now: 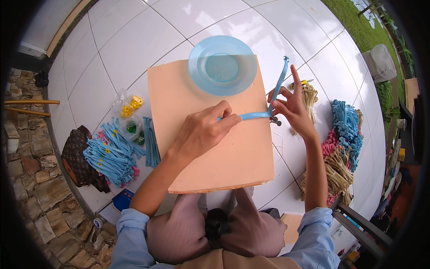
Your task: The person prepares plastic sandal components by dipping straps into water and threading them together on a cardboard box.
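A light-blue fabric strip is stretched over the right part of a peach-coloured board. My left hand is closed, pinching the strip's left end between thumb and fingers. At the board's right edge my right hand grips the strip between thumb and bent fingers, with one finger pointing up. From there the strip's other end rises, a small knot or frayed tip at its top. A small dark metal fitting sits at the board edge just under my right hand. A translucent blue bowl stands on the board's far end.
On the white tiles at left lie bundles of blue strips, a bag of yellow pieces and a brown patterned bag. At right are piled blue bundles, beige bundles and a yellow-handled tool.
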`<state>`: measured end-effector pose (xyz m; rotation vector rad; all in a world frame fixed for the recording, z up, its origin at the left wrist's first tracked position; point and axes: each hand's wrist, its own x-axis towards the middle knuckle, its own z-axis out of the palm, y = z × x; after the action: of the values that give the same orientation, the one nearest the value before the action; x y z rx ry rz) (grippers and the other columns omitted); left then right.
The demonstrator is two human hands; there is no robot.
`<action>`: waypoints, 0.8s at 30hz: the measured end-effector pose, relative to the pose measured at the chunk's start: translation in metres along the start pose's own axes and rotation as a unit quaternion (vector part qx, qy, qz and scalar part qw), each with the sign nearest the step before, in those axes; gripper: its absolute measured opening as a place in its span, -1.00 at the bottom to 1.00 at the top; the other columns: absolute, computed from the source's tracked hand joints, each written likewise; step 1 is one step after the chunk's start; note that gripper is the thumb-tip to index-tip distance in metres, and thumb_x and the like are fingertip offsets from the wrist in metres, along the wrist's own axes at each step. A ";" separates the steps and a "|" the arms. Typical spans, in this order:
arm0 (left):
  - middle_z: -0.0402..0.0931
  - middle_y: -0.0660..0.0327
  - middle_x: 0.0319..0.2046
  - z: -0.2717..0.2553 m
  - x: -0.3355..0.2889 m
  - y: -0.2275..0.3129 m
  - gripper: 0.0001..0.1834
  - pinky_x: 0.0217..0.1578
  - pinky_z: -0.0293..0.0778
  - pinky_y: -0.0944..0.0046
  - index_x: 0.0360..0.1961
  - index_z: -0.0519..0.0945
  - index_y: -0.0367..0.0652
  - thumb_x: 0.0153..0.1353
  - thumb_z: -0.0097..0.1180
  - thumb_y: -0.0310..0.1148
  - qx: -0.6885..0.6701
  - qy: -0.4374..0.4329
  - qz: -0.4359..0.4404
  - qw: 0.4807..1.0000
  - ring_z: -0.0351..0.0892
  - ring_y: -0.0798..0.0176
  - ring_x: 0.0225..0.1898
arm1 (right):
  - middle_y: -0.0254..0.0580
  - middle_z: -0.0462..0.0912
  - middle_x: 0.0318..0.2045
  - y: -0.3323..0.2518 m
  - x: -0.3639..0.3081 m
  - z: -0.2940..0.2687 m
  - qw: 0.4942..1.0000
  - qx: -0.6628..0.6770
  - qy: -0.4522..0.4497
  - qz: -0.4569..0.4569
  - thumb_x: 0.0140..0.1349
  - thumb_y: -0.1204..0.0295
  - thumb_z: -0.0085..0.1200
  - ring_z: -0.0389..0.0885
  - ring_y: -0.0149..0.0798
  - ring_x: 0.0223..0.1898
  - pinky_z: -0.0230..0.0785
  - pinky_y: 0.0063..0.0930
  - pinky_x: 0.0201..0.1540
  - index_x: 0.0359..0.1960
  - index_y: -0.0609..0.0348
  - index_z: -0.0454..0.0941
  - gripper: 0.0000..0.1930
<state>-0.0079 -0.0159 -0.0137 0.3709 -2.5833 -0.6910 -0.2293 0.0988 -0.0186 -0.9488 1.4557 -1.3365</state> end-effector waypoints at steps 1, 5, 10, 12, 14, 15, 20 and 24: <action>0.38 0.32 -0.42 -0.001 0.001 0.001 -0.75 -0.55 0.48 0.30 -0.29 0.62 -0.01 -0.07 0.23 -0.50 0.000 0.000 0.000 1.000 0.52 0.31 -0.53 | -0.11 0.45 -0.29 0.001 0.001 -0.001 1.000 -0.003 -0.004 0.002 0.20 0.51 0.05 0.53 -0.37 -0.42 0.49 -0.48 -0.42 0.33 -0.17 -0.56 -0.03; 0.37 0.31 -0.44 -0.003 0.004 0.008 -0.70 -0.54 0.49 0.29 -0.20 0.61 0.04 -0.03 0.19 -0.46 0.019 -0.019 0.000 1.000 0.52 0.31 -0.52 | -0.10 0.45 -0.29 0.002 0.004 -0.004 1.000 -0.006 -0.012 0.012 0.21 0.51 0.05 0.53 -0.36 -0.44 0.47 -0.50 -0.45 0.33 -0.15 -0.54 -0.04; 0.34 0.31 -0.43 0.000 0.000 0.003 -0.61 -0.52 0.50 0.29 -0.12 0.60 0.06 -0.08 0.19 -0.40 0.045 -0.018 0.025 0.999 0.52 0.32 -0.48 | -0.08 0.44 -0.30 -0.005 0.003 -0.003 0.999 0.005 -0.037 0.020 0.21 0.49 0.05 0.50 -0.36 -0.53 0.45 -0.49 -0.48 0.33 -0.13 -0.54 -0.05; 0.32 0.30 -0.42 -0.002 0.001 0.006 -0.57 -0.50 0.51 0.28 -0.11 0.60 0.06 -0.12 0.20 -0.38 0.050 -0.035 0.024 0.998 0.52 0.32 -0.45 | -0.08 0.44 -0.29 -0.003 0.004 -0.007 0.999 0.001 -0.044 0.011 0.21 0.49 0.04 0.50 -0.37 -0.54 0.45 -0.49 -0.48 0.33 -0.14 -0.54 -0.05; 0.32 0.29 -0.42 -0.001 0.002 0.007 -0.57 -0.49 0.51 0.28 -0.10 0.60 0.06 -0.12 0.20 -0.39 0.048 -0.036 0.025 0.998 0.51 0.32 -0.44 | -0.08 0.43 -0.29 -0.002 0.004 -0.010 0.999 -0.004 -0.051 0.003 0.22 0.49 0.04 0.49 -0.38 -0.54 0.45 -0.50 -0.49 0.33 -0.15 -0.54 -0.06; 0.31 0.29 -0.42 -0.002 0.002 0.007 -0.56 -0.49 0.51 0.28 -0.09 0.59 0.06 -0.12 0.20 -0.39 0.048 -0.036 0.026 0.998 0.51 0.32 -0.44 | -0.07 0.43 -0.28 -0.002 0.006 -0.011 0.998 -0.006 -0.058 -0.002 0.22 0.50 0.03 0.48 -0.38 -0.55 0.45 -0.50 -0.49 0.33 -0.16 -0.54 -0.06; 0.32 0.28 -0.41 -0.004 0.003 0.007 -0.55 -0.48 0.51 0.28 -0.08 0.59 0.06 -0.12 0.20 -0.39 0.045 -0.047 0.031 0.997 0.52 0.31 -0.42 | -0.08 0.42 -0.27 -0.002 0.010 -0.014 0.998 -0.018 -0.065 -0.009 0.23 0.51 0.01 0.46 -0.40 -0.55 0.44 -0.51 -0.48 0.34 -0.19 -0.54 -0.07; 0.34 0.29 -0.40 -0.005 0.004 0.009 -0.54 -0.48 0.51 0.28 -0.08 0.59 0.04 -0.12 0.21 -0.40 0.036 -0.051 0.022 0.998 0.52 0.31 -0.42 | -0.09 0.42 -0.27 -0.002 0.011 -0.016 0.996 0.001 -0.093 0.003 0.24 0.54 -0.01 0.46 -0.40 -0.51 0.43 -0.50 -0.43 0.34 -0.19 -0.51 -0.09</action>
<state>-0.0104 -0.0120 -0.0043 0.3066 -2.7106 -0.6175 -0.2477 0.0924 -0.0182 -1.0385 1.3152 -1.2111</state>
